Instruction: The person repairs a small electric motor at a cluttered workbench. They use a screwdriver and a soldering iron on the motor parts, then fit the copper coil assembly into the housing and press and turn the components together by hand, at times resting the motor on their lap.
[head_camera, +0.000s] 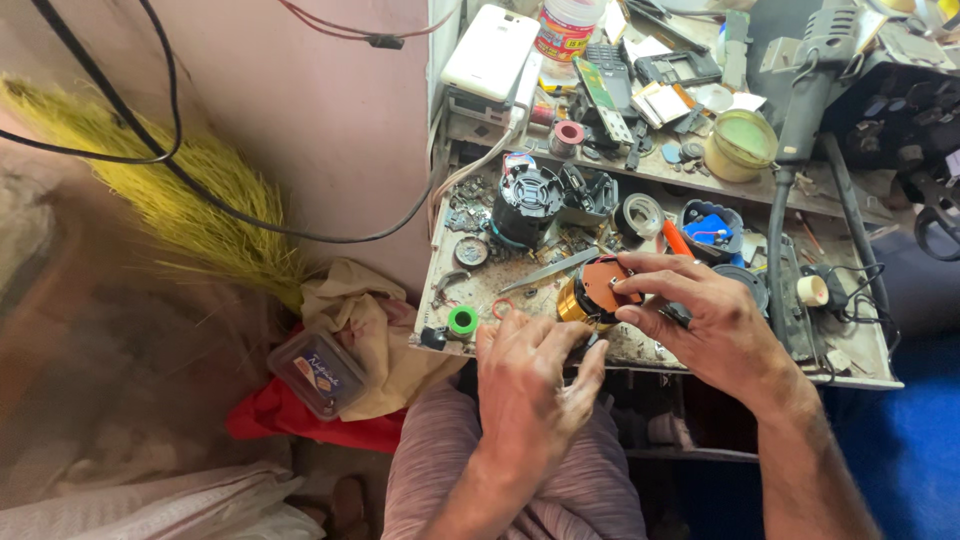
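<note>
Now coil (592, 292) between right hand (700, 320) fingertips (628, 297)

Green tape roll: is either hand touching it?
No. The green tape roll lies apart, left of the left hand.

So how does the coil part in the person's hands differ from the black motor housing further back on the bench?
The coil part is copper-gold with an orange top; the black motor housing is dark all over. The coil part is gripped by the right hand, with the left hand just below it, while the housing stands untouched. The coil part looks smaller and tilted; the housing sits upright. Both are round and rest over the cluttered bench.
</note>
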